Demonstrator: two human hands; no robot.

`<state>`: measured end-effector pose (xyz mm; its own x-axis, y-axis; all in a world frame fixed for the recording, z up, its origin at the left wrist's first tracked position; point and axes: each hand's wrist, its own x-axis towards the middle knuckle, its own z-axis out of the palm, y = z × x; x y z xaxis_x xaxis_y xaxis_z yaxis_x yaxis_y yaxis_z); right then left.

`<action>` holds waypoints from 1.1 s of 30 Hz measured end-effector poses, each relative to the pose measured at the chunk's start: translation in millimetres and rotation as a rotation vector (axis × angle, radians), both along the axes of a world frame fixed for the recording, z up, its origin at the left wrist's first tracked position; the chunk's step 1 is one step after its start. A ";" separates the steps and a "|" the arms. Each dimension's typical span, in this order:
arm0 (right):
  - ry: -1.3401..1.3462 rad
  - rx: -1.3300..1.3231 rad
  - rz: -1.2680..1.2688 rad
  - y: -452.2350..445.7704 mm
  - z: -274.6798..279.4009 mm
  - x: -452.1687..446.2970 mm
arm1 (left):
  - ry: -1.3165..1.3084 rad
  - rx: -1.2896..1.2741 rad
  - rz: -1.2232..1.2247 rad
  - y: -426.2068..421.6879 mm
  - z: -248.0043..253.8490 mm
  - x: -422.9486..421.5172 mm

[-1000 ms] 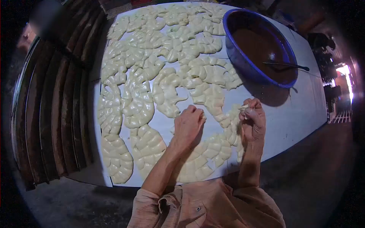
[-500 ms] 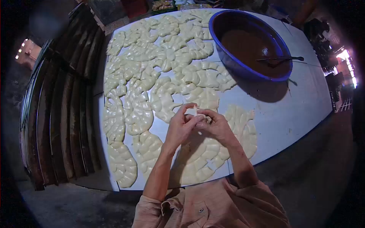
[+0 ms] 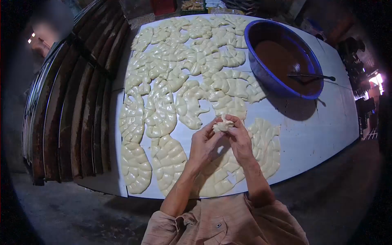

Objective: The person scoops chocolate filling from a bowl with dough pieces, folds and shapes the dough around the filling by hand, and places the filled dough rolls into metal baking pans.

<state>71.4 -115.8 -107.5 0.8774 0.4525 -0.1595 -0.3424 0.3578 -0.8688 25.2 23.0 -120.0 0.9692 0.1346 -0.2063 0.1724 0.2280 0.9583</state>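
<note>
Between my fingertips is a small piece of pale dough [image 3: 223,125], held over the near middle of the table. My left hand [image 3: 203,143] grips it from the left and my right hand [image 3: 240,141] from the right, both with fingers closed on it. Around and below my hands, glossy, bumpy sheets of dough [image 3: 161,108] lie flat on the white table [image 3: 310,134]. One sheet [image 3: 266,147] is just right of my right hand. The surface under my wrists is partly hidden by my arms.
A blue basin [image 3: 267,77] of brown liquid, with a dark-handled utensil [image 3: 312,76] across its rim, stands at the back right. Stacked dark metal trays [image 3: 77,118] are at the left. Beyond the far edge are a red container [image 3: 163,6] and a crate [image 3: 192,5].
My hands were apart a second ago; they have come together on the dough piece. The whole view has shifted between frames.
</note>
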 end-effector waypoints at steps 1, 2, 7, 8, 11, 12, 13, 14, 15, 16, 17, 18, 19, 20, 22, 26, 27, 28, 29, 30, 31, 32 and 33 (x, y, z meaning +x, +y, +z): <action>-0.096 -0.049 0.014 1.7 -2.1 2.2 | 0.045 0.075 0.034 1.0 9.7 -1.9; -0.134 -0.128 0.009 -0.7 0.7 -2.3 | 0.001 0.076 0.068 2.9 3.4 -2.7; -0.126 -0.284 0.018 -2.3 -2.8 5.0 | -0.021 0.164 0.063 16.6 8.2 -9.3; -0.108 -0.265 0.053 -3.4 -1.7 6.2 | -0.055 0.186 0.041 18.4 8.0 -9.5; -0.057 -0.271 0.146 -4.4 11.4 8.4 | 0.012 0.163 -0.043 26.9 19.7 -14.2; -0.057 -0.278 0.113 -3.1 16.2 8.7 | 0.046 0.145 -0.044 28.6 25.7 -15.5; -0.057 -0.283 0.080 -0.5 20.1 8.8 | 0.079 0.146 -0.070 33.3 17.9 -15.7; -0.056 -0.288 0.047 1.2 21.6 8.7 | 0.045 0.202 -0.074 34.9 20.1 -16.8; -0.025 -0.332 0.069 -3.2 16.0 9.9 | 0.011 0.257 -0.078 35.7 24.0 -18.6; 0.007 -0.342 0.107 -4.1 14.2 10.0 | -0.021 0.313 -0.080 36.5 26.4 -20.3; 0.040 -0.351 0.148 -4.0 12.9 9.4 | -0.063 0.300 -0.040 31.8 26.4 -19.6; 0.074 -0.362 0.188 -3.3 11.7 8.5 | -0.034 0.372 -0.098 30.0 26.9 -17.6; 0.069 -0.284 0.137 6.8 10.5 3.4 | -0.004 0.443 -0.156 29.4 27.7 -13.9; 0.067 -0.254 0.117 8.2 9.5 2.0 | 0.023 0.514 -0.216 29.6 28.0 -12.0; 0.062 -0.195 0.076 8.9 7.9 1.9 | 0.001 0.415 -0.158 32.1 23.7 -12.7; -0.041 -0.293 0.123 -2.1 1.5 6.8 | 0.019 0.152 -0.044 36.6 20.4 -17.1; -0.015 -0.264 0.123 -3.1 2.0 9.3 | 0.063 0.082 -0.036 41.5 16.4 -18.1; -0.008 -0.222 0.079 -0.5 4.7 8.5 | 0.107 0.013 -0.026 44.4 13.8 -18.2; 0.001 -0.179 0.036 5.0 9.2 4.5 | 0.131 -0.037 0.012 43.4 12.2 -18.8; 0.013 -0.136 -0.005 9.7 15.7 0.8 | 0.151 -0.086 0.019 42.5 10.6 -19.0; 0.029 -0.134 0.018 11.1 19.3 -1.3 | 0.170 -0.134 0.026 41.6 8.6 -18.4; 0.046 -0.169 0.077 9.6 17.4 -0.1 | 0.188 -0.184 0.033 40.7 6.2 -17.6; 0.063 -0.205 0.134 5.9 13.6 2.9 | 0.173 -0.267 0.018 39.8 3.4 -16.5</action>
<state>74.2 -109.9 -93.9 0.7970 0.5170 -0.3122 -0.4304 0.1235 -0.8942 8.8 62.8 -116.6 0.9145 0.0699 -0.3985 0.3215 0.4722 0.8208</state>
